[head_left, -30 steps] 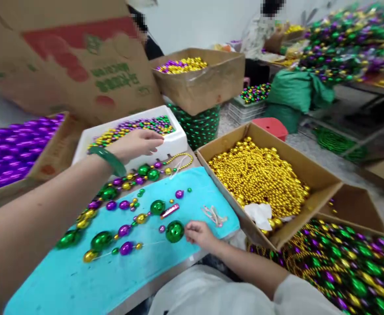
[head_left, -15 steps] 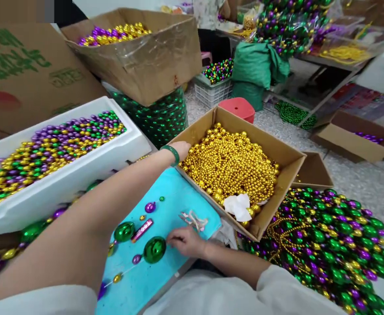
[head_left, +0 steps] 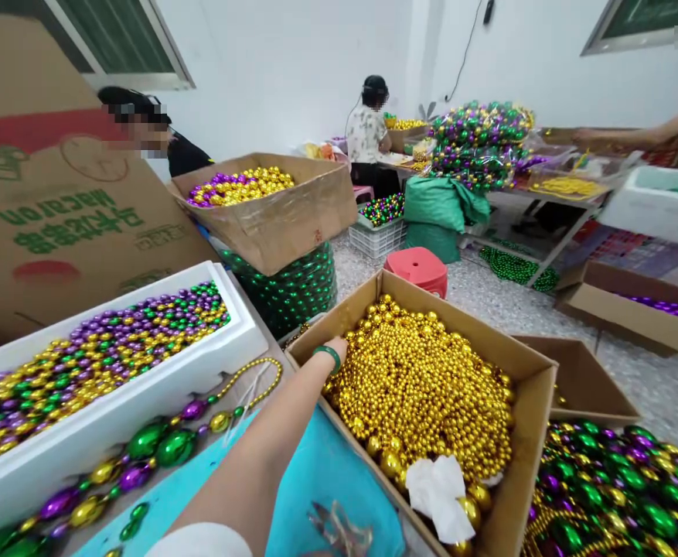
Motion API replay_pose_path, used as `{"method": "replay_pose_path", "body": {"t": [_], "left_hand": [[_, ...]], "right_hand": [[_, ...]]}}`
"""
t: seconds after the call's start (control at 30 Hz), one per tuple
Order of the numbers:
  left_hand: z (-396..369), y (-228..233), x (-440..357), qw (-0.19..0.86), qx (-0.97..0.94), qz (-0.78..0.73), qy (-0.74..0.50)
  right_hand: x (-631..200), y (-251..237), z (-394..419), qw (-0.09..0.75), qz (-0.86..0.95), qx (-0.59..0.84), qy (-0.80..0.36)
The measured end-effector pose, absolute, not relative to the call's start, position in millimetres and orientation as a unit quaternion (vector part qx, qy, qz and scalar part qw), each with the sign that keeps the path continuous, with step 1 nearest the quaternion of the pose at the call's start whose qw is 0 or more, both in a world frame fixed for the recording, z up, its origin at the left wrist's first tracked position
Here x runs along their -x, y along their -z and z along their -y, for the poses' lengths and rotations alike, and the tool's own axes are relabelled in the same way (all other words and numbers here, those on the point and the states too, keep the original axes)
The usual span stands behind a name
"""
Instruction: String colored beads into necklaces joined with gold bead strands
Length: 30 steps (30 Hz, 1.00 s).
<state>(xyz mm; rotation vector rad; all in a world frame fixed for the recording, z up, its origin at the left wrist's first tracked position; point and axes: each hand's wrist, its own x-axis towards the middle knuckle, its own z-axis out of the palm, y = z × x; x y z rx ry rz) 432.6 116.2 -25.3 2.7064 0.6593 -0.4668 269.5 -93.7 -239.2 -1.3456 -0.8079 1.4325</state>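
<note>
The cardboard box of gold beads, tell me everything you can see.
The cardboard box is brown and open-topped, its near end cut off by the frame, beside the blue cloth. It holds shiny gold beads, mostly small, larger ones around the edges. A crumpled white sheet lies at the near end. The left hand reaches over one side; grip unclear.

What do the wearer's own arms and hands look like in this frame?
Only the left arm shows. A pale, whitish sleeve covers its upper end, leaving the forearm bare. A green, ring-shaped bangle circles the wrist. The left grip looks ungloved, though it is small and partly hidden. No cable shows on this arm. The right arm is out of view.
</note>
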Motion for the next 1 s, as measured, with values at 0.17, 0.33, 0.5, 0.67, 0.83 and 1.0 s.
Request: {"method": "replay_pose_path", "body": {"t": [0.17,0.33,0.5,0.67,0.83,1.0], "left_hand": [[-113,-9,-433,0.153,-0.954,-0.212,0.146],[-125,-73,-394,0.191,-0.943,-0.244,0.123],[-135,-164,-255,0.286,-0.909,-0.297,-0.053],[-62,-196,-78,0.443,-0.634,-0.543,-0.327],[15,-123,46,0.519,-0.363,-0.576,-0.517],[51,-40,79,0.607,-0.179,-0.487,-0.602]], "right_hand": [[-259,203,108,0.52,0.461,0.554,-0.457],[-260,141,140,0.5,0.542,0.548,-0.396],[-276,120,135,0.497,0.567,0.536,-0.379],[-283,124,136,0.494,0.535,0.539,-0.423],[-277,112,131,0.505,0.487,0.552,-0.45],[-232,75,108,0.504,0.513,0.518,-0.463]]}}
